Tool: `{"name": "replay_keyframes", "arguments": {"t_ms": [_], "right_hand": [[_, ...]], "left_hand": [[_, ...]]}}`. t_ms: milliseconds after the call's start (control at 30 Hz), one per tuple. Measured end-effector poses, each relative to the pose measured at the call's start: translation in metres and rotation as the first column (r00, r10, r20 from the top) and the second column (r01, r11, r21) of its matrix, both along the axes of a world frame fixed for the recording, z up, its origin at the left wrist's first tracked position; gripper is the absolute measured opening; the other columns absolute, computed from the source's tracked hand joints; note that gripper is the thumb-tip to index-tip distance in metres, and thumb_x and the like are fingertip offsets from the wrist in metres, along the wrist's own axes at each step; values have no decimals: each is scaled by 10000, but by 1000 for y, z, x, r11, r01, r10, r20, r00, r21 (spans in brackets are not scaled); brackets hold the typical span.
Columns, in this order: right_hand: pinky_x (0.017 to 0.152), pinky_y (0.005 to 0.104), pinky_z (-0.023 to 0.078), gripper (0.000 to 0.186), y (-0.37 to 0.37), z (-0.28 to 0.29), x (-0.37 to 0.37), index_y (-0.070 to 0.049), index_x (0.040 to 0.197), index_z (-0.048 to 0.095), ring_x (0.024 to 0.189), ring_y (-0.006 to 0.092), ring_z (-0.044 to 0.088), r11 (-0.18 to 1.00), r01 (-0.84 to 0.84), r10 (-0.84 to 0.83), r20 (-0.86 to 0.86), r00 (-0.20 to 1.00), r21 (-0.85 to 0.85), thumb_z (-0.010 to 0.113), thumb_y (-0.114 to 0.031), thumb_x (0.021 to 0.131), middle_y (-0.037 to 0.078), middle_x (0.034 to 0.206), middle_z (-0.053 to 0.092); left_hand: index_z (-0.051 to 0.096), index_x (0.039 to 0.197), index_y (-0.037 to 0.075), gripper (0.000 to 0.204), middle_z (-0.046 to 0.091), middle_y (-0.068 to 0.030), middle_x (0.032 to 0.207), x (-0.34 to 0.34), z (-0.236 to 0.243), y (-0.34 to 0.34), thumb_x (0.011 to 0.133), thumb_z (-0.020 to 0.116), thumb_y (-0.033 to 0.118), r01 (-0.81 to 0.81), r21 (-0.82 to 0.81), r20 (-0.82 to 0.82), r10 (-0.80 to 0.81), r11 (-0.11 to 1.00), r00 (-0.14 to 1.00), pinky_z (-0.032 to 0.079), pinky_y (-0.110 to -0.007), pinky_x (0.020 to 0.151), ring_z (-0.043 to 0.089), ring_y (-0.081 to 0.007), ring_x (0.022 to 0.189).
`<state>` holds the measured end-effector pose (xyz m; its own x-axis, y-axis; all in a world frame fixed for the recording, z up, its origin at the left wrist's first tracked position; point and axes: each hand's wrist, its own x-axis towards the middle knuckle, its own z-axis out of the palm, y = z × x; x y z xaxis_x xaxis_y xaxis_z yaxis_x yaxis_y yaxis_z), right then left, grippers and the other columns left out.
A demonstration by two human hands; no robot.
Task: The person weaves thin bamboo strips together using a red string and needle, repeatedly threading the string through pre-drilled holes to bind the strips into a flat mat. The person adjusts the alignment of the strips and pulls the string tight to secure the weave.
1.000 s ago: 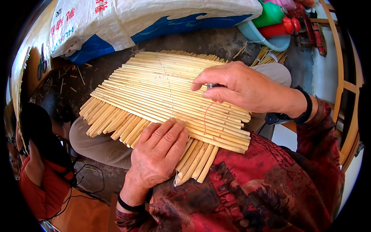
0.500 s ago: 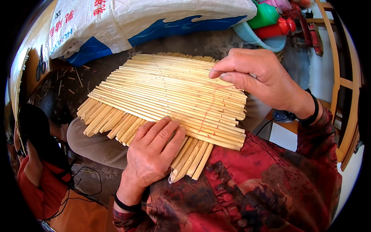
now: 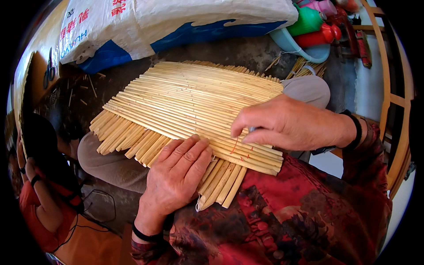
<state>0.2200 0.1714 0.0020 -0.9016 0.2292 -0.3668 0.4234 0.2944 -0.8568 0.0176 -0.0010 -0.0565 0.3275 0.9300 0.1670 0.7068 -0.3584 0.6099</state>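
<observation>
A mat of pale, straight plant stalks [image 3: 176, 95] lies across my lap, with a second layer of stalks [image 3: 117, 134] sticking out beneath it at a slant. My left hand [image 3: 179, 170] rests flat on the near edge, fingers stretched out side by side. Above the right end of the mat, my right hand [image 3: 287, 123] is closed in a pinch. The needle seen there earlier is hidden by the fingers now. Red thread [image 3: 235, 145] runs from the fingertips down to the stalks, beside short red stitches [image 3: 248, 156]. A greyish metal band [image 3: 252, 129] shows between the fingers.
A large white and blue sack [image 3: 176, 26] stands beyond the mat. At far right, a light blue basin [image 3: 282, 40] holds green and red bottles. Scissors [image 3: 48, 68] hang at left, near another person's arm [image 3: 46, 212]. A wooden frame [image 3: 386, 97] stands at right.
My right hand has come down and left, from the mat's far right corner to near the stitches. The needle has gone out of sight. My left hand stays in place.
</observation>
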Motion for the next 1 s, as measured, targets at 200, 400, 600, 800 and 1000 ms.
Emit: {"name": "replay_keyframes", "arguments": {"t_ms": [200,400,600,800,1000], "right_hand": [[708,416,509,161,-11,-20,0,-50,974,636,813,348,637,984,-177,176,-31,984,-17,590,-187,904,139,860,656],[736,400,518,191,-7,-21,3,-42,1006,665,860,330,646,982,-185,185,-4,983,-35,583,-187,911,137,910,669],[757,399,519,205,-3,-13,3,-22,1011,661,870,328,649,978,-180,183,13,983,-107,567,-185,930,148,921,671],[741,375,515,199,-5,-20,9,-21,1010,652,843,319,650,993,-50,51,2,999,-111,581,-183,918,142,903,670],[721,351,500,176,19,-11,10,-16,1003,628,797,289,646,981,109,-108,-14,994,161,577,-149,899,129,862,658]], "left_hand": [[642,1059,-5,279,661,-142,1135,-2,-1,-3,798,604,86,0,7,16,0,1000,1000,488,-426,927,641,-298,1069],[647,1053,-2,267,669,-146,1128,-1,-3,-2,808,608,99,-5,45,19,4,999,1000,497,-420,906,647,-302,1064],[651,1052,4,273,672,-140,1122,-2,-1,0,806,611,115,-1,47,13,0,999,1000,496,-411,904,650,-296,1060],[652,1049,11,273,674,-132,1112,-1,-1,0,801,610,116,-6,53,16,5,999,1000,496,-407,902,653,-290,1048],[650,1068,22,317,663,-121,1122,-1,3,2,764,638,114,-2,-12,23,2,1000,1000,479,-415,924,638,-290,1066]]}}
